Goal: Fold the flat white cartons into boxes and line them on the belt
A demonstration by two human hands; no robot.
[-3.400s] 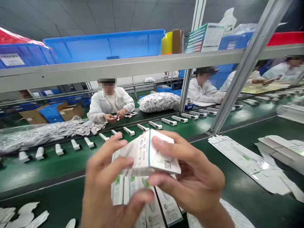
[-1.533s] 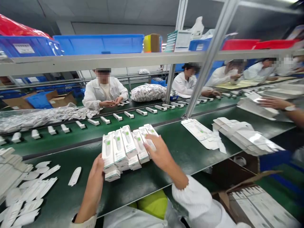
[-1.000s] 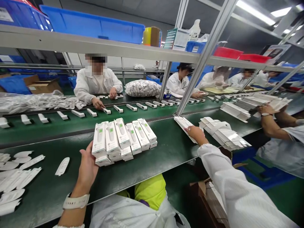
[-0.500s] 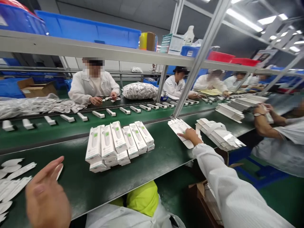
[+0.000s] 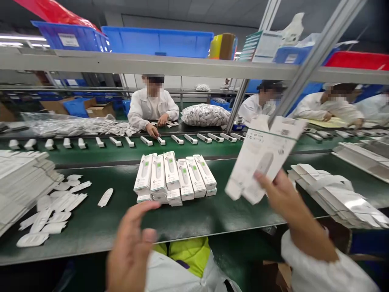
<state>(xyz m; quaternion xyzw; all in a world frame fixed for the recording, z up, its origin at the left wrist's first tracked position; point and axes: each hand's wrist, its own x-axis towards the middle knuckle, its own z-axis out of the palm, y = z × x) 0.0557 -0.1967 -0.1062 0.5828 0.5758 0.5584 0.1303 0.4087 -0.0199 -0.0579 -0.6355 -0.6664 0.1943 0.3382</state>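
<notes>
My right hand (image 5: 284,195) is closed on a flat unfolded white carton (image 5: 264,156), raised above the dark green table (image 5: 197,215) at the right. My left hand (image 5: 132,247) hovers low in front of me, fingers apart, holding nothing. Just beyond it lies a row of several finished white thermometer boxes (image 5: 174,176), stacked in two layers on the table.
A stack of flat cartons (image 5: 334,190) lies at the right. Small white sachets (image 5: 51,202) and a white pile (image 5: 21,178) sit at the left. A green conveyor (image 5: 91,154) carries white devices. Several people in white coats work across it. Blue bins stand on the shelf (image 5: 158,65).
My right hand has lifted a flat carton off the pile at the right and brought it up toward me. My left hand has moved in from the left toward the middle.
</notes>
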